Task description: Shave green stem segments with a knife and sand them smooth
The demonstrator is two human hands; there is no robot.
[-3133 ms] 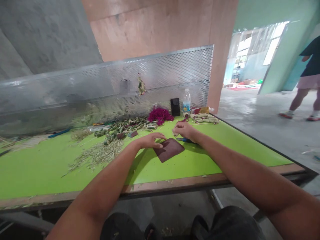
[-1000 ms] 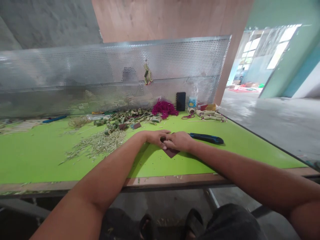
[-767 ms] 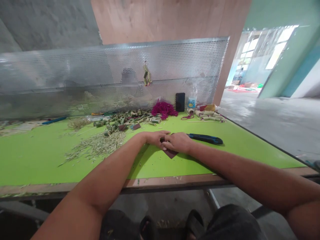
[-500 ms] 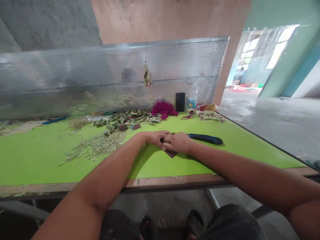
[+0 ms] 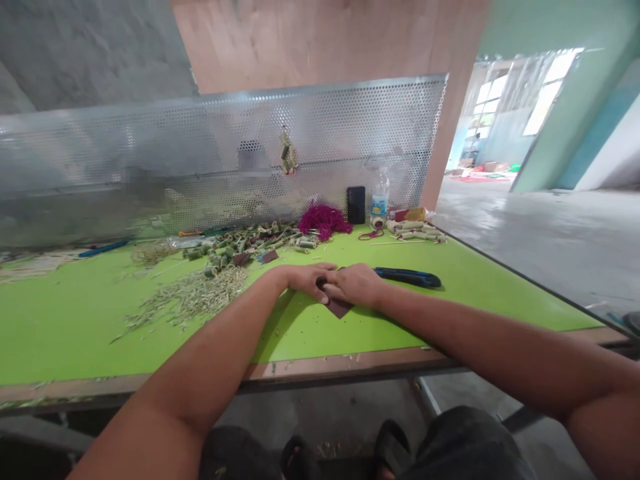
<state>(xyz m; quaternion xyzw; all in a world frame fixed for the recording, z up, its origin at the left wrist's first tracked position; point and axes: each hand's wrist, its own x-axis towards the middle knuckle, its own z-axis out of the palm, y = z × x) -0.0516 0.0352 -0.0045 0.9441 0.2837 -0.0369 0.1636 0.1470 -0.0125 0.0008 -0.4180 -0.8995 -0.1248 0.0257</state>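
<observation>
Left hand (image 5: 304,281), right hand (image 5: 355,285): half-closed, together atop a dark brown sheet (image 5: 340,309); grip cannot be told. Blue utility knife (image 5: 407,277) just beside.

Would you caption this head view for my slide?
Left hand and right hand hold a dark sheet beside a utility knife.

**Rough craft workshop**

A long green tabletop (image 5: 65,327) strewn with plant trimmings (image 5: 185,300) and a utility knife (image 5: 407,277) stands against a perforated metal panel (image 5: 300,133) and plywood wall (image 5: 310,40), beside a bare concrete floor (image 5: 540,253).
</observation>
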